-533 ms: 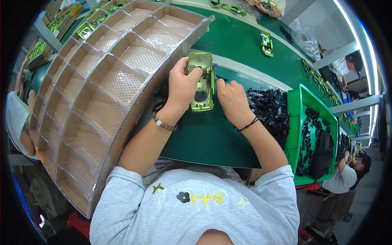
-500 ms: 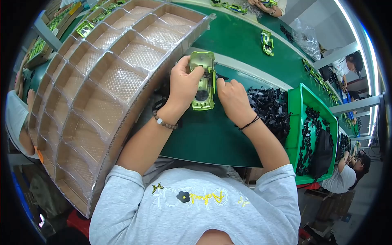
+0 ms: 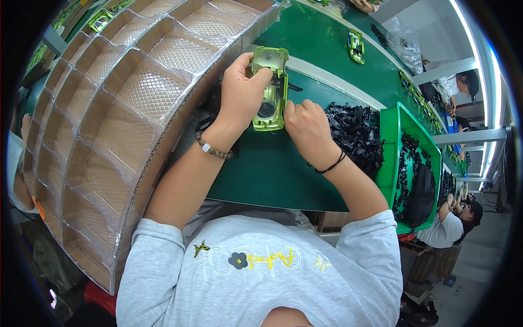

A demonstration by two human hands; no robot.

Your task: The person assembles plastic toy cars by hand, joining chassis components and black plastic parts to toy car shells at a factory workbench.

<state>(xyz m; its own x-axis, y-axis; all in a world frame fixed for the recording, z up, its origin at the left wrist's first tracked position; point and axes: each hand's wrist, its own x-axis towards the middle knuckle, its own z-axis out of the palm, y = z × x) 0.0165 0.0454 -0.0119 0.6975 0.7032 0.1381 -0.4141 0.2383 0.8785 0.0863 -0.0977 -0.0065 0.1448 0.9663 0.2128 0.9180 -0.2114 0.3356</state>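
A translucent lime-green toy car body shell (image 3: 271, 59) is held lengthwise in front of me. My left hand (image 3: 242, 97) grips its left side, with the thumb pressed across the middle of the shell. Curled fingers of my right hand (image 3: 308, 128) meet the shell's lower right edge. Whatever lies in those fingertips, if anything, is hidden. Just beyond the right hand, a small black piece (image 3: 295, 88) lies on the green work surface (image 3: 261, 180).
A cardboard tray (image 3: 106, 117) with clear plastic compartments fills the left side. Right of my hands are a pile of black plastic parts (image 3: 354, 136) and a green bin (image 3: 389, 158). Another green shell (image 3: 356, 46) lies on the far belt. Co-workers sit along the line.
My right hand has come in against the shell's lower right edge. The whole view has shifted slightly, and the shell and hands sit higher in the picture. My left hand keeps its grip.
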